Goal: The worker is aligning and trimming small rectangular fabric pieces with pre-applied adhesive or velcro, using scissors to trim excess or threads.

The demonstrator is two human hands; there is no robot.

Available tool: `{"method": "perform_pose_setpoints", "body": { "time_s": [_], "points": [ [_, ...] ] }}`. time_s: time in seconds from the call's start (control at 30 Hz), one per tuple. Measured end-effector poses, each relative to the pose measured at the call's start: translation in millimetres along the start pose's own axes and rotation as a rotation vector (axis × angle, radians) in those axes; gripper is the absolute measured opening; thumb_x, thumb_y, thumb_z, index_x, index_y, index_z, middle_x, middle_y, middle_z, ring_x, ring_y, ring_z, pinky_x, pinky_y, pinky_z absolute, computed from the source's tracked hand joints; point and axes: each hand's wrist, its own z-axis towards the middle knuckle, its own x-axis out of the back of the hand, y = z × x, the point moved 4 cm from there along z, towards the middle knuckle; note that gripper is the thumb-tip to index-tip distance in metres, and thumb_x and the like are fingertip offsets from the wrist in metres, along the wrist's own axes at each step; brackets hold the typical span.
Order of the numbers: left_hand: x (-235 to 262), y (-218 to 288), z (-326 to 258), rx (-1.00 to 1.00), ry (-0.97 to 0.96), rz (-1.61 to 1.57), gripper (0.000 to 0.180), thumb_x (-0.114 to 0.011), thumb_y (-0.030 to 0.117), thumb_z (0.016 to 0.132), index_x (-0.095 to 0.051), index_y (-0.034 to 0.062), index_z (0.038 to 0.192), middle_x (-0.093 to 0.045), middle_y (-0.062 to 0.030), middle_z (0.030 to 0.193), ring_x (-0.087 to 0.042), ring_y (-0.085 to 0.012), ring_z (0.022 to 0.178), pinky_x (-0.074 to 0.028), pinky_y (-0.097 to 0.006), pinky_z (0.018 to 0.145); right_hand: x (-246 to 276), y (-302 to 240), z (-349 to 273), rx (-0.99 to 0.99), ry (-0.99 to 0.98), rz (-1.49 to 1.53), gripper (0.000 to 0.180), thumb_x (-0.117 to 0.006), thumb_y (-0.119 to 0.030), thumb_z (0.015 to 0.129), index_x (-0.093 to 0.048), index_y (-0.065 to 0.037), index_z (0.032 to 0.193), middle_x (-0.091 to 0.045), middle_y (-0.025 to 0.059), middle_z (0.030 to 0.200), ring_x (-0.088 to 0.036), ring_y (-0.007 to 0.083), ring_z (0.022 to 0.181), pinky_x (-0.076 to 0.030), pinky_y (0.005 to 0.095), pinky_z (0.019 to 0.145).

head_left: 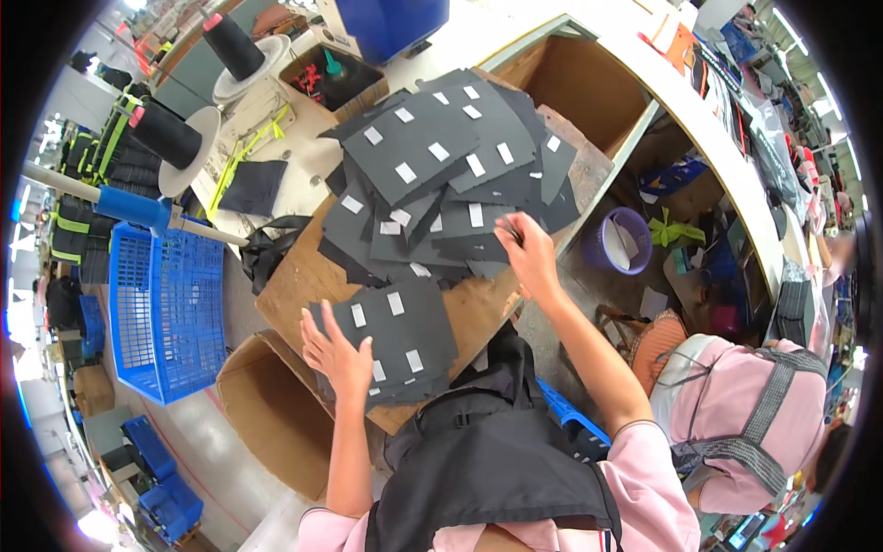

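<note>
Left hand (338,354) lies flat, fingers spread wide, pressing on the near stack of black fabric pieces (395,336) with white labels, at the near edge of the wooden bench (303,276). Right hand (526,248) reaches farther out, fingers pinched on the edge of one black piece (478,241) at the near rim of the big loose pile (441,175), which covers the middle and far part of the bench. Left of the bench: cardboard box (267,414) on the floor, blue plastic crate (161,308). Far left: two black thread cones (198,87). Right: purple bucket (621,241) below.
</note>
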Motion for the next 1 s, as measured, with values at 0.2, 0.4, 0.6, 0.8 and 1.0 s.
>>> {"method": "perform_pose_setpoints", "body": {
  "time_s": [0.2, 0.4, 0.6, 0.8, 1.0],
  "points": [
    [-4.4, 11.8, -5.5, -0.079, -0.036, -0.196, 0.083, -0.072, 0.014, 0.069, -0.028, 0.0131, 0.139, -0.015, -0.0186, 0.145, -0.020, -0.0382, 0.132, -0.019, -0.054, 0.104, -75.9, -34.1, 91.3, 0.259, -0.213, -0.536, 0.025, -0.061, -0.013, 0.078, -0.055, -0.009, 0.102, -0.062, 0.0132, 0.087, -0.063, 0.0341, 0.077, -0.049, 0.0436, 0.067],
    [1.8, 19.0, -1.5, -0.074, -0.041, -0.394, 0.076, -0.069, 0.008, 0.070, -0.032, 0.0096, 0.136, -0.020, -0.0202, 0.143, -0.028, -0.0364, 0.128, -0.025, -0.047, 0.103, -121.1, -15.9, 128.9, 0.336, -0.464, -0.755, 0.034, -0.053, -0.007, 0.078, -0.052, -0.013, 0.111, -0.061, 0.0111, 0.086, -0.062, 0.0335, 0.075, -0.049, 0.0429, 0.064],
    [10.6, 24.6, 2.9, -0.137, 0.024, -0.509, 0.072, -0.068, 0.007, 0.072, -0.034, 0.0079, 0.135, -0.024, -0.0202, 0.140, -0.038, -0.0373, 0.122, -0.038, -0.043, 0.095, -117.2, -16.9, 114.0, 0.702, -0.426, -0.834, 0.020, -0.050, -0.012, 0.082, -0.055, -0.010, 0.100, -0.058, 0.0067, 0.073, -0.062, 0.0265, 0.063, -0.049, 0.0390, 0.056],
    [3.7, 34.8, -3.9, -0.151, -0.078, -0.612, 0.067, -0.067, 0.007, 0.074, -0.036, 0.0078, 0.133, -0.028, -0.0191, 0.137, -0.051, -0.0325, 0.108, -0.045, -0.038, 0.089, -126.7, -17.9, 113.9, 1.006, -0.280, -0.924, 0.006, -0.053, -0.015, 0.077, -0.054, -0.011, 0.082, -0.054, -0.0001, 0.064, -0.059, 0.0157, 0.053, -0.045, 0.0310, 0.050],
    [10.4, 37.1, -7.3, -0.136, -0.080, -0.644, 0.064, -0.066, 0.010, 0.076, -0.037, 0.0095, 0.133, -0.031, -0.0147, 0.137, -0.055, -0.0265, 0.103, -0.048, -0.038, 0.084, -124.4, -32.7, 126.1, 0.804, -0.340, -0.681, 0.007, -0.055, -0.015, 0.078, -0.052, -0.010, 0.083, -0.059, 0.0061, 0.072, -0.063, 0.0250, 0.061, -0.049, 0.0383, 0.055]
  ]
}}
